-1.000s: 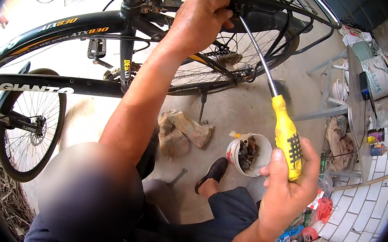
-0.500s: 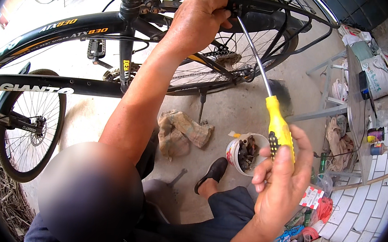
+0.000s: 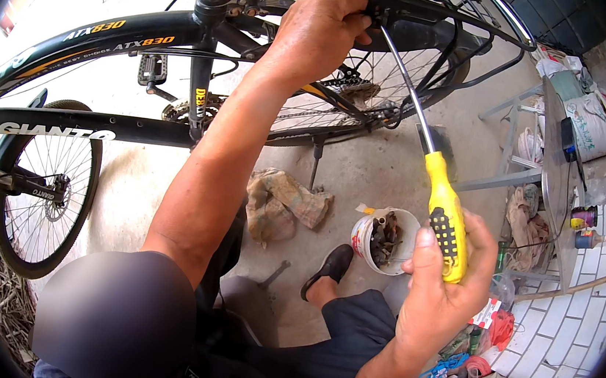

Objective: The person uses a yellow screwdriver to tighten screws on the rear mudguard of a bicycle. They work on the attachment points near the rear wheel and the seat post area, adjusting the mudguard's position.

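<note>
The black bicycle frame (image 3: 199, 89) stands at left, with a stained cloth (image 3: 287, 198) on the floor beyond it. Next, the left hand (image 3: 327, 33) bunches its fingers at the black rear rack (image 3: 411, 5), their hold hidden. The yellow-handled screwdriver (image 3: 436, 170) slants from beside those fingers, past the white bucket (image 3: 361, 243) on the floor, down rightward to the right hand (image 3: 449, 278), which holds its handle, the shaft unobstructed.

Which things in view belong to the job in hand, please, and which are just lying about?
Apparently in use:
- yellow screwdriver, in the right hand
- black bicycle, with the left hand at it

Seemingly lying about:
- crumpled cloth
- white sack
- red bag
</note>
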{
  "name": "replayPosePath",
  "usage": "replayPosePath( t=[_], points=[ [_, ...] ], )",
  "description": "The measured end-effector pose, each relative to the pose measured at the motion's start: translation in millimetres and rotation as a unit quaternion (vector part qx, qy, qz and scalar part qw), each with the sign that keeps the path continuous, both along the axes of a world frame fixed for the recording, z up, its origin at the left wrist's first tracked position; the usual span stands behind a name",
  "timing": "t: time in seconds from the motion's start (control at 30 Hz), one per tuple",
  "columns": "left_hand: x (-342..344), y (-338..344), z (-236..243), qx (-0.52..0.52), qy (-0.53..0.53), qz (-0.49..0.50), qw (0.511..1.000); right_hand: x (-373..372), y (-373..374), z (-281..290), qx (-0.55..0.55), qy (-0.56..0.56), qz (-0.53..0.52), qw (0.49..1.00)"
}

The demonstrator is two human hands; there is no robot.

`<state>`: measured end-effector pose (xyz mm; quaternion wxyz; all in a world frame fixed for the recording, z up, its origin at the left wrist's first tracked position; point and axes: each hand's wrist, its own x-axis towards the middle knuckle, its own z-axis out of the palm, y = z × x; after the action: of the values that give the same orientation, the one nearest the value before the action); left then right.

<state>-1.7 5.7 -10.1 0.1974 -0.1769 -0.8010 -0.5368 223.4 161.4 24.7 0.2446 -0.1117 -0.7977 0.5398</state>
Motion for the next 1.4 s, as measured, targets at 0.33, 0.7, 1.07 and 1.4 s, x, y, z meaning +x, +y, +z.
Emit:
replayPosePath(
  t=[0.33,0.7,1.07,1.4],
  points=[
    [2.5,0.3,1.7,-0.001,-0.004,0.005,1.0,-5.3,12.9,8.8,-0.385,-0.136,0.034,0.912],
    [-0.3,-0.7,0.2,-0.032,-0.001,-0.007,0.999,0.9,1.7,5.8,0.006,-0.013,0.063,0.998],
    [1.8,0.5,2.3,-0.033,0.011,0.004,0.999,-10.2,9.3,10.1,-0.317,-0.034,-0.008,0.948],
    [18.0,-0.2,21.1,0.016,0.001,-0.032,0.999,-8.3,13.8,1.4,-0.422,-0.112,0.02,0.899]
  ],
)
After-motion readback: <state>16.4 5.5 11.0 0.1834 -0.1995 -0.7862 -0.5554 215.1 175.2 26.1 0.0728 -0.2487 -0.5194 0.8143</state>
